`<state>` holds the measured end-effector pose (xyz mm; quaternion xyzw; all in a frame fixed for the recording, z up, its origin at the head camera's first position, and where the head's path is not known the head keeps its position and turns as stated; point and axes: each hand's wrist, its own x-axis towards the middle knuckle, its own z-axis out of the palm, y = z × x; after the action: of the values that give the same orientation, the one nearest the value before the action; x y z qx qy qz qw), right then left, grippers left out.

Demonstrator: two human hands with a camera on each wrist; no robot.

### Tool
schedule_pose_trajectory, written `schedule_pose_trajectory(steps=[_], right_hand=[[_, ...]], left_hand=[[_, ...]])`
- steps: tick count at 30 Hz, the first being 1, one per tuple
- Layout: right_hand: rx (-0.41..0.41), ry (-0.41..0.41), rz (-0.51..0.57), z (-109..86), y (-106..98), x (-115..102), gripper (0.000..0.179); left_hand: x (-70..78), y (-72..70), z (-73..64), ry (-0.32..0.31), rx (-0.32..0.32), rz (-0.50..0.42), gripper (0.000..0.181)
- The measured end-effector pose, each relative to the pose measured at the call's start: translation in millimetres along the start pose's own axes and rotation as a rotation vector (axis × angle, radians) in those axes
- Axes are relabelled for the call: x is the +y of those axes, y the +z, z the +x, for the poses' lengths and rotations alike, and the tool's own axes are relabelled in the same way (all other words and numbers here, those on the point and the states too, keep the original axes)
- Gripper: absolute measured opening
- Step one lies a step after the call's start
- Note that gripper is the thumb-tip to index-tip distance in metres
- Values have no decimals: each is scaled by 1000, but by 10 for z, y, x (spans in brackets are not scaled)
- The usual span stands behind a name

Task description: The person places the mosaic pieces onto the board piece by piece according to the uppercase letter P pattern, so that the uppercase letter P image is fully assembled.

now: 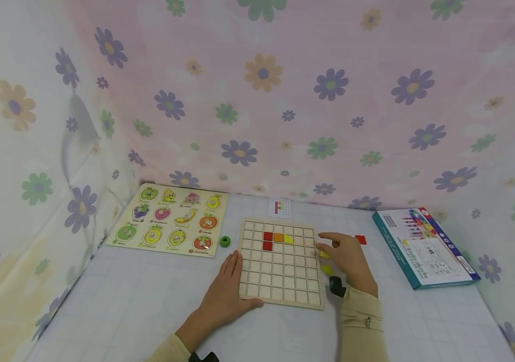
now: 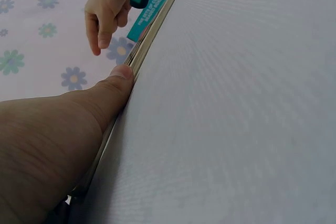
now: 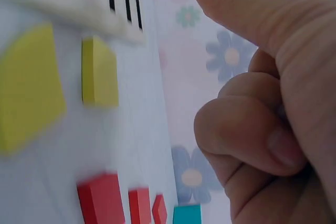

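Note:
A wooden grid board (image 1: 283, 296) lies flat on the table. Two red tiles (image 1: 267, 246), an orange tile (image 1: 278, 237) and a yellow tile (image 1: 288, 239) sit in its upper cells. My left hand (image 1: 223, 289) rests at the board's left front corner, fingers straight along the side and thumb against the front edge. Over the right edge hovers my right hand (image 1: 347, 259); its index finger and thumb reach out with a gap between them, while the other fingers curl in the right wrist view. I see nothing in its grasp. Beneath it lie loose yellow tiles (image 3: 100, 72).
Red tiles (image 3: 102, 198) lie right of the board. Behind it is a small pattern card (image 1: 279, 207). A fruit puzzle board (image 1: 167, 221) and a green ring-shaped piece (image 1: 225, 242) are on the left. A flat box (image 1: 424, 249) lies far right.

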<state>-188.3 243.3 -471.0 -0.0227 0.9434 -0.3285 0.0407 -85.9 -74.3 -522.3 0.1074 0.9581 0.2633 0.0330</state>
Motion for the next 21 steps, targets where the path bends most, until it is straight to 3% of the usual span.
schedule_pose_trajectory(steps=[7,16,21], right_hand=[[23,5,-38,-54,-141,220,46],[-39,248,-34,-148,-319,572,56],[-84,308,-21,-201,-412,767,62]], left_hand=[[-9,9,-1,-4,-2,7,127],[-6,10,-4,-2,2,10,127],[9,10,-9,-5,2,6,127]])
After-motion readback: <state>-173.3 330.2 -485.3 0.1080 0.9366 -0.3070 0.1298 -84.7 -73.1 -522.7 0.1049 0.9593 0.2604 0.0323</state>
